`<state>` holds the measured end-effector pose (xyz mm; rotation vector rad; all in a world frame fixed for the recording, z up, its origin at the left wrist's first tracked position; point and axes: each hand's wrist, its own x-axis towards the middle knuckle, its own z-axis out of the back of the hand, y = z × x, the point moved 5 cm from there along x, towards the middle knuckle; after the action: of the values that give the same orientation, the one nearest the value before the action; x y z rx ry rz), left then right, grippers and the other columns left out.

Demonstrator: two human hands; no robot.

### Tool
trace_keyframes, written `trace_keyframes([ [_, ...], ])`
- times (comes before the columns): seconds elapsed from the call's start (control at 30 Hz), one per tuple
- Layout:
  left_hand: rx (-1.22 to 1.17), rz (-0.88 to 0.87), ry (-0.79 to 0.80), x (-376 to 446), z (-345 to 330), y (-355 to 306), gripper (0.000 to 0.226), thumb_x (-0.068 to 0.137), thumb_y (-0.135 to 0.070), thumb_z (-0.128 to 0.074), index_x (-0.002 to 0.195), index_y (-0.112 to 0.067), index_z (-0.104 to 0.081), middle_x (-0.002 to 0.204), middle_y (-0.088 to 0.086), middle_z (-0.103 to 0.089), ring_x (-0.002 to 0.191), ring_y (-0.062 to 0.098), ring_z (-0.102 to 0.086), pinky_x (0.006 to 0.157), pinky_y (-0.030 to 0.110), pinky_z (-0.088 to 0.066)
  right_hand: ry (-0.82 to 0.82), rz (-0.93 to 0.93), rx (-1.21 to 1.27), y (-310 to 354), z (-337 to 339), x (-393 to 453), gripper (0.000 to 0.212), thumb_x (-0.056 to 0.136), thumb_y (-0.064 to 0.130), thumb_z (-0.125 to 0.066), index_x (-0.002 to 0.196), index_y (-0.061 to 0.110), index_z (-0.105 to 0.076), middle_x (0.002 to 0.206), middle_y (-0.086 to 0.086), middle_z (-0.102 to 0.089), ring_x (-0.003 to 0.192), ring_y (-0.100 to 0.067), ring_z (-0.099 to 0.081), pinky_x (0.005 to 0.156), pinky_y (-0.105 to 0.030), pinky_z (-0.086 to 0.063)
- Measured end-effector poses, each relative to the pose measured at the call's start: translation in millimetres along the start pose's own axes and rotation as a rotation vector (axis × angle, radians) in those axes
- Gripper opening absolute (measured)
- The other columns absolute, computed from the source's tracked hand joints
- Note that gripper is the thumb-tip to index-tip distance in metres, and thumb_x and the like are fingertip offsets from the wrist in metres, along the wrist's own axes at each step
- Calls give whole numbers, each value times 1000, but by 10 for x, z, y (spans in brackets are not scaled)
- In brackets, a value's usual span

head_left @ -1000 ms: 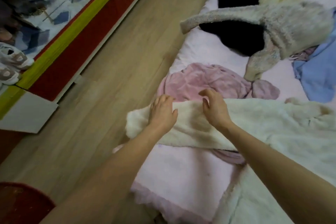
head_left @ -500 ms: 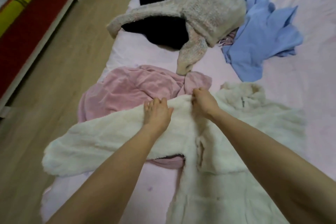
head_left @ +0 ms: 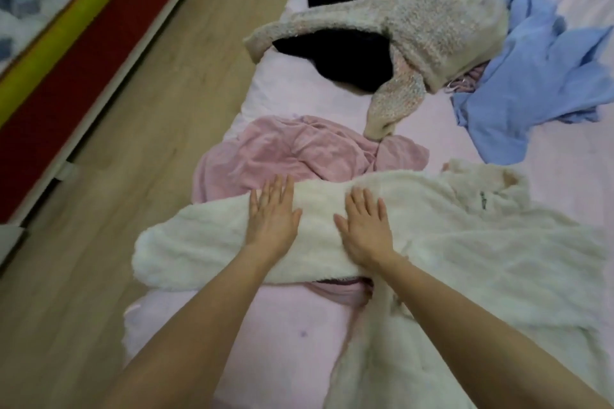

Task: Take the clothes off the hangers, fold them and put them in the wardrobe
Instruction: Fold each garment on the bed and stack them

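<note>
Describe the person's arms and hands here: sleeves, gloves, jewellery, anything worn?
Both forearms are bare up to the frame edge, with no sleeve showing. The left hand and right hand are ungloved. No watch, bracelet or ring is visible on either wrist or on the fingers. Fingernails look short; the blur hides any polish. No markings show on either arm.

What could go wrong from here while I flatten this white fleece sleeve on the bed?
1. The white fleece jacket lies partly on the pink garment; folding now may drag or bundle that one in.
2. The sleeve cuff appears to reach past the bed edge over the wooden floor, so it could slip off.
3. Left hand and right hand only press flat, gripping nothing, so the fleece may shift.
</note>
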<state>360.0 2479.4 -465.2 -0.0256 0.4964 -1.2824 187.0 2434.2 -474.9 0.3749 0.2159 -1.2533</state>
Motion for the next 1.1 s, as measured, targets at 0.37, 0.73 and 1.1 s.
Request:
trace_keyframes([
  [0.37, -772, 792, -165, -809, -120, 2528, 67, 90, -34, -64, 142, -1, -37, 142, 25, -43, 129, 35, -44, 99, 27, -35, -13, 420, 49, 2284, -218, -210, 88, 85, 61, 7, 152, 12, -24, 160, -6, -18, 149, -20, -11, 118, -32, 4],
  [0.73, -2069, 879, 55, -942, -419, 2657, 24, 91, -8, -60, 113, 1, -64, 88, 13, -73, 84, 25, -66, 84, 38, -53, 233, 279, -82, 2468, -961, -7, 69, 99, 55, -14, 154, 15, -5, 162, -4, -2, 149, -19, 2, 120, -39, 4],
  [1.1, -1904, 146, 118, -847, 1219, 1456, 40, 89, -5, -56, 128, -12, -57, 118, 11, -66, 100, 23, -64, 84, 35, -53, 220, 63, 1145, 2583, 837, -396, 47, 101, 49, -34, 102, 19, -71, 96, 0, -75, 89, -17, -70, 72, -31, -56],
])
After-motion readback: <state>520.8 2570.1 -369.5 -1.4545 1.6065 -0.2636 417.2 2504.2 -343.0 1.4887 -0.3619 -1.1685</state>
